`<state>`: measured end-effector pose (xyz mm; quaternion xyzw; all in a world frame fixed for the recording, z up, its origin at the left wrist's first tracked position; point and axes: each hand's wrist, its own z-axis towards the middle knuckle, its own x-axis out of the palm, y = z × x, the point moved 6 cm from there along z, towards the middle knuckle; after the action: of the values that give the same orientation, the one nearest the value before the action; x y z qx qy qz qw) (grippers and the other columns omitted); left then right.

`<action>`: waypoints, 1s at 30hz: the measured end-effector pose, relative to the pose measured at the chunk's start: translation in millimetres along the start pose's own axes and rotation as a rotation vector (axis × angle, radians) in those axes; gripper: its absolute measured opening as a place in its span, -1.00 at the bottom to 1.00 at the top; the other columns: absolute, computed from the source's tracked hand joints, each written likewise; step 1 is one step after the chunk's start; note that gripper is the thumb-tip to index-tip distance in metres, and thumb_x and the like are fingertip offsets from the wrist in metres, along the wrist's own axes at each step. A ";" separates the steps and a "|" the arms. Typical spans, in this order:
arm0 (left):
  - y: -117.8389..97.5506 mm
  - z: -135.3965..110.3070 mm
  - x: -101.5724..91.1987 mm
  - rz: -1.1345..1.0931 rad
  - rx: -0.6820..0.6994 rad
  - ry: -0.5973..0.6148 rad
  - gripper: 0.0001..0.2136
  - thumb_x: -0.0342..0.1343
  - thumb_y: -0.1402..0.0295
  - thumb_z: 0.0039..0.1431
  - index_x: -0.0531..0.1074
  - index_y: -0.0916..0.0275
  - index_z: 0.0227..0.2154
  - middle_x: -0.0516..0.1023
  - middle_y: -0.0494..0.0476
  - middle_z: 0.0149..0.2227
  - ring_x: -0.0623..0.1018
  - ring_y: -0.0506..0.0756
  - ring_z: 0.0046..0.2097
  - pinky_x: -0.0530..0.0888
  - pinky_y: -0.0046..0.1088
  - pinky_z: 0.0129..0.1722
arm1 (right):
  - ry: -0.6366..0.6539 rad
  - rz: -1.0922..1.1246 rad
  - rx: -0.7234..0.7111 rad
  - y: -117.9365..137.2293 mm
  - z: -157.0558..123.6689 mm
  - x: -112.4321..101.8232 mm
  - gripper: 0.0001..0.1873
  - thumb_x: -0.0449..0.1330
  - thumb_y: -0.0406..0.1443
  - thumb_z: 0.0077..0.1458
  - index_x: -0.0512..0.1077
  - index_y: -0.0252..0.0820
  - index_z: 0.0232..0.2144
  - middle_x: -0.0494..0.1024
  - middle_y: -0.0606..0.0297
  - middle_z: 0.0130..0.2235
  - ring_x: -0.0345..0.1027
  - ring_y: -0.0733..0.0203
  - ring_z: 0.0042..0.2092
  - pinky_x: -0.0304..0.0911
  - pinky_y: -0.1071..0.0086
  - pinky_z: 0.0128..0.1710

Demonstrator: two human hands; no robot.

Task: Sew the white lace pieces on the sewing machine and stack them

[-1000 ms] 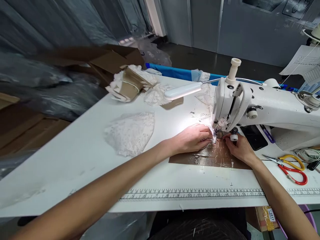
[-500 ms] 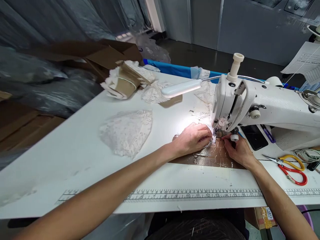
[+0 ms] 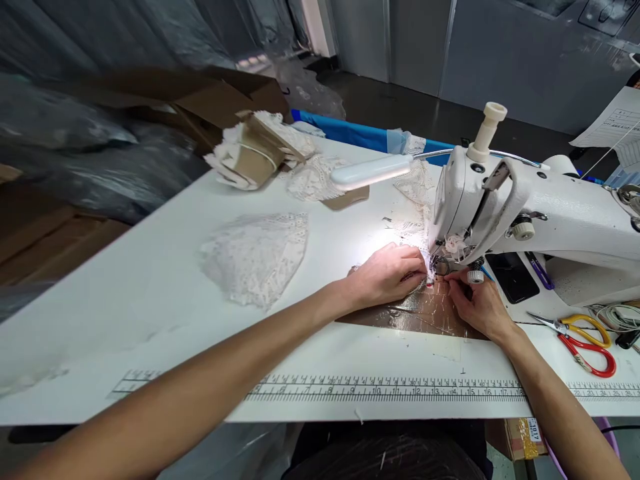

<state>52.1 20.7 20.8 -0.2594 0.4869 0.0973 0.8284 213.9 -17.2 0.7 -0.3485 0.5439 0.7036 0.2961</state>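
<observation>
The left hand [image 3: 393, 275] curls its fingers over white lace [image 3: 429, 259] at the needle of the sewing machine [image 3: 575, 207]; whether it pinches the cloth cannot be told. The right hand [image 3: 479, 305] bends its fingers just right of the needle, their grip unclear. Beneath both hands, a shiny brown sheet [image 3: 425, 315] lies on the counter [image 3: 165, 280]. Scissors [image 3: 585, 343] lie to the right.
</observation>
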 end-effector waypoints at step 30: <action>-9.0 -5.3 8.4 0.313 0.108 -0.017 -0.66 -0.16 0.35 0.39 0.49 0.24 -0.39 0.58 0.10 -0.31 0.47 0.05 -0.30 0.42 -0.31 -0.19 | 0.115 -0.356 -0.163 22.5 -4.0 9.8 -0.62 0.10 -0.26 0.24 0.47 0.06 0.08 0.46 0.11 -0.06 0.41 0.12 -0.31 0.30 0.34 -0.39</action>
<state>56.2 9.5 14.6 -0.1346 0.5190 0.2010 0.8198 190.9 -26.0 4.6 -0.5016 0.4310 0.6606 0.3553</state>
